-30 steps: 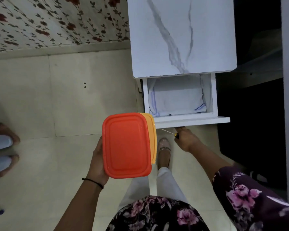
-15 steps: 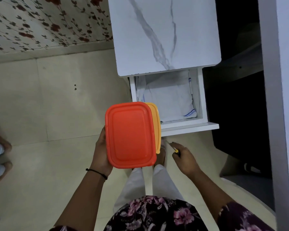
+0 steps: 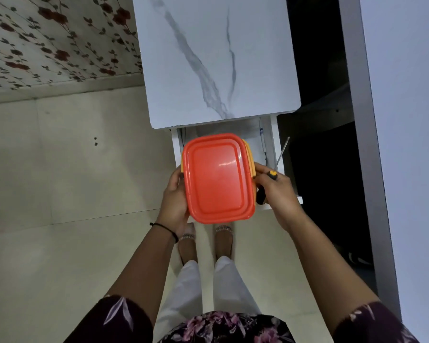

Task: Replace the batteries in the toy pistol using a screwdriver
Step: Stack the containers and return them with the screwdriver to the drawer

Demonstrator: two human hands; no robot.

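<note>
A rectangular plastic box (image 3: 218, 178) with an orange-red lid and a yellow body is held level in front of me, above the drawer. My left hand (image 3: 175, 196) grips its left edge. My right hand (image 3: 276, 190) touches the box's right edge while holding a screwdriver (image 3: 279, 158); its yellow-and-black handle lies in the palm and the thin metal shaft points up and away. The box is closed, so its contents are hidden. No toy pistol or batteries are visible.
A white marble-patterned table (image 3: 216, 58) stands ahead with its white drawer (image 3: 270, 144) pulled out under the box. A dark gap and a pale wall panel (image 3: 401, 120) lie to the right. Tiled floor (image 3: 72, 181) spreads left; my feet stand below the box.
The box has moved up and right, over the drawer. My right hand, with the screwdriver, rose from below the drawer front to the box's right edge.
</note>
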